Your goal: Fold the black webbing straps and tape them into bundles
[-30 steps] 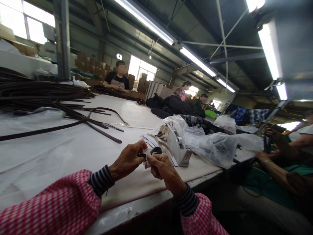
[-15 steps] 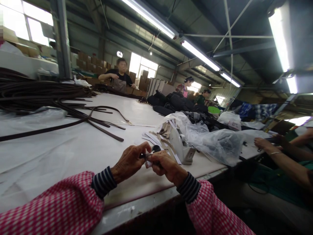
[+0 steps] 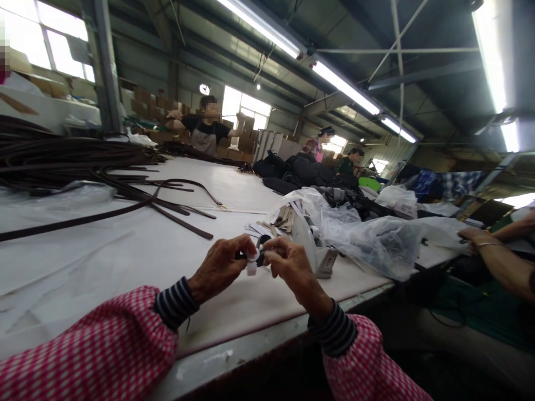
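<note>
My left hand [image 3: 223, 266] pinches a small white plastic-looking piece [image 3: 251, 266] whose round end faces up. Something dark shows at its fingertips too. Close beside it, the bent fingers of my right hand [image 3: 292, 267] are around the edge of a dark curled strap [image 3: 263, 241]. Both hands are held just above the white table [image 3: 217, 312]. How the white piece and the strap are joined, if they are, is too small to make out.
A white tape-dispenser-like device [image 3: 307, 242] stands beyond my right hand, next to paper strips [image 3: 284, 220] and clear plastic bags [image 3: 376, 245]. Dark brown belts [image 3: 75, 161] are heaped at the left. Black goods [image 3: 309, 170] lie farther back. A co-worker's arm [image 3: 497, 256] is at the right.
My right hand has let go of the white piece and moved slightly right and up, its fingers now at the dark strap. More of the white piece shows. The person across the table has spread both arms.
</note>
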### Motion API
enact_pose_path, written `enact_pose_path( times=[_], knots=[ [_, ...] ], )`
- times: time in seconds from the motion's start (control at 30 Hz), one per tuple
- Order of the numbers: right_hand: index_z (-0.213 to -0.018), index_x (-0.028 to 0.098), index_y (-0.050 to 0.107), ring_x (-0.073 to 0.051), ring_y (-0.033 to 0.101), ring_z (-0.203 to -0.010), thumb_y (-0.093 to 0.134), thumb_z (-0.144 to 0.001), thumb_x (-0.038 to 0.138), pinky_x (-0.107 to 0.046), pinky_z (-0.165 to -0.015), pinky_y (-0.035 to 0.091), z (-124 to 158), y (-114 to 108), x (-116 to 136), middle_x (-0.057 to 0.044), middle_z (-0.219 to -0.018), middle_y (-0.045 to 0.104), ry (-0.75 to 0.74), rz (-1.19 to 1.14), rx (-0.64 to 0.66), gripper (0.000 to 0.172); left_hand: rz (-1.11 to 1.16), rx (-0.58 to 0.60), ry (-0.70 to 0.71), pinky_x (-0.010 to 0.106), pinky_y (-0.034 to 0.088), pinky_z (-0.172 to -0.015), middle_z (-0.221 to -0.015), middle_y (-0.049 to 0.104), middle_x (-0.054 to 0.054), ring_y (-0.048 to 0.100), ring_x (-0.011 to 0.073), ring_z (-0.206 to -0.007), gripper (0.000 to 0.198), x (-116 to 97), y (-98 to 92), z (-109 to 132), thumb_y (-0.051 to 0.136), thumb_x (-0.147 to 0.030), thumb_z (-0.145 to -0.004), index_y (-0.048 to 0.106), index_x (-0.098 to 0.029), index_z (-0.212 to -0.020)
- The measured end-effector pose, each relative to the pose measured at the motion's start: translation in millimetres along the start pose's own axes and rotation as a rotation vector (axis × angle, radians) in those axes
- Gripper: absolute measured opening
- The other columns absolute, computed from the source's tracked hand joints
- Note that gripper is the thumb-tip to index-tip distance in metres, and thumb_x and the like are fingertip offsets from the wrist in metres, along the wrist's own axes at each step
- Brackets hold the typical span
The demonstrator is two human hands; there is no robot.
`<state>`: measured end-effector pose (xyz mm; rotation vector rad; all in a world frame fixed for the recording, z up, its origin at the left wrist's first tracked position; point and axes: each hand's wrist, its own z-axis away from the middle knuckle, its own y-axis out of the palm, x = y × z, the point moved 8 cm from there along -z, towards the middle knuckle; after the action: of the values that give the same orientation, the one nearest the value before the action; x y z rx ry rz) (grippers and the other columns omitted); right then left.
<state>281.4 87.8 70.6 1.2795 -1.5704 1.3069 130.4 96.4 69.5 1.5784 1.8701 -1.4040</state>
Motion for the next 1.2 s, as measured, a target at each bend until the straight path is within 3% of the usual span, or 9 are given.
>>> enact_pose_path(
  times=[0.07, 0.17, 0.3, 0.43, 0.53, 0.67, 0.73, 0.9, 1.2],
  knots=[
    [-0.099, 0.017, 0.070, -0.012, 0.057, -0.062, 0.064, -0.080, 0.021, -0.025, -0.059, 0.043, -6, -11, 16, -0.001, -0.076, 0.067, -0.142, 0.147, -0.049, 0.020, -0.022, 0.030, -0.003, 0.027, 0.039, -0.065, -0.072, 0.064, -0.001, 0.057, 0.0159, -0.067, 0.012, -1, 1.2, 0, 0.055, -0.014, -0.073, 0.061, -0.020, -0.082],
    [-0.090, 0.020, 0.076, -0.015, 0.060, -0.081, 0.069, -0.083, 0.024, -0.029, -0.075, 0.044, -12, 3, 29, -0.003, -0.090, 0.067, -0.303, 0.388, 0.145, 0.011, -0.051, 0.036, 0.012, 0.027, 0.039, -0.064, -0.074, 0.062, -0.002, 0.056, 0.0158, -0.066, 0.016, -3, 3.5, 1, 0.054, -0.013, -0.073, 0.053, -0.021, -0.087],
    [-0.072, 0.017, 0.075, -0.014, 0.057, -0.073, 0.066, -0.085, 0.018, -0.028, -0.071, 0.041, -12, 22, 26, 0.000, -0.073, 0.063, -0.308, 0.395, 0.283, 0.016, 0.007, 0.045, -0.019, 0.025, 0.039, -0.058, -0.070, 0.059, -0.005, 0.054, 0.0147, -0.061, 0.027, -2, 3.8, 3, 0.058, -0.017, -0.075, 0.043, -0.023, -0.095],
    [-0.069, 0.018, 0.070, -0.015, 0.056, -0.077, 0.063, -0.085, 0.013, -0.029, -0.074, 0.041, -7, 26, 33, 0.000, -0.078, 0.061, -0.387, 0.359, 0.168, 0.017, 0.231, 0.139, -0.165, 0.019, 0.034, -0.042, -0.067, 0.058, -0.007, 0.048, 0.0108, -0.048, 0.032, 12, 9.5, 3, 0.064, -0.021, -0.073, 0.042, -0.024, -0.096],
    [-0.067, 0.018, 0.063, -0.017, 0.054, -0.084, 0.063, -0.086, 0.016, -0.031, -0.080, 0.041, -3, 15, 44, -0.001, -0.078, 0.058, -0.479, 0.336, -0.038, 0.019, 0.342, 0.205, -0.285, 0.016, 0.030, -0.034, -0.066, 0.060, -0.007, 0.042, 0.0083, -0.041, 0.036, 28, 20.4, 4, 0.071, -0.025, -0.070, 0.043, -0.023, -0.093],
    [-0.069, 0.018, 0.061, -0.016, 0.054, -0.081, 0.063, -0.086, 0.022, -0.028, -0.076, 0.042, -12, -1, 34, 0.000, -0.077, 0.057, -0.351, 0.200, -0.132, 0.018, 0.349, 0.202, -0.293, 0.015, 0.031, -0.036, -0.067, 0.061, -0.006, 0.043, 0.0081, -0.044, 0.035, 39, 27.4, 4, 0.074, -0.029, -0.071, 0.045, -0.022, -0.089],
    [-0.075, 0.018, 0.065, -0.015, 0.054, -0.077, 0.068, -0.084, 0.029, -0.026, -0.072, 0.043, -17, 1, 19, 0.000, -0.076, 0.059, -0.243, 0.123, -0.022, 0.015, 0.316, 0.210, -0.269, 0.015, 0.030, -0.036, -0.068, 0.060, -0.006, 0.043, 0.0089, -0.046, 0.033, 37, 27.9, 4, 0.072, -0.031, -0.074, 0.044, -0.022, -0.089],
    [-0.073, 0.015, 0.068, -0.012, 0.052, -0.066, 0.080, -0.071, 0.051, -0.023, -0.063, 0.042, -16, 21, -24, 0.002, -0.070, 0.060, -0.044, -0.075, 0.331, 0.038, 0.007, 0.185, -0.088, 0.022, 0.036, -0.050, -0.068, 0.054, -0.006, 0.049, 0.0137, -0.059, 0.024, 23, 19.1, 4, 0.064, -0.036, -0.081, 0.044, -0.023, -0.083],
    [-0.065, 0.016, 0.065, -0.008, 0.044, -0.055, 0.086, -0.061, 0.046, -0.021, -0.051, 0.034, -22, 19, -50, 0.005, -0.060, 0.053, 0.091, -0.216, 0.183, 0.036, -0.215, 0.182, 0.051, 0.029, 0.048, -0.069, -0.090, 0.073, -0.003, 0.070, 0.0238, -0.079, 0.031, 39, 20.5, 6, 0.056, -0.059, -0.088, 0.053, -0.033, -0.105]
  ],
)
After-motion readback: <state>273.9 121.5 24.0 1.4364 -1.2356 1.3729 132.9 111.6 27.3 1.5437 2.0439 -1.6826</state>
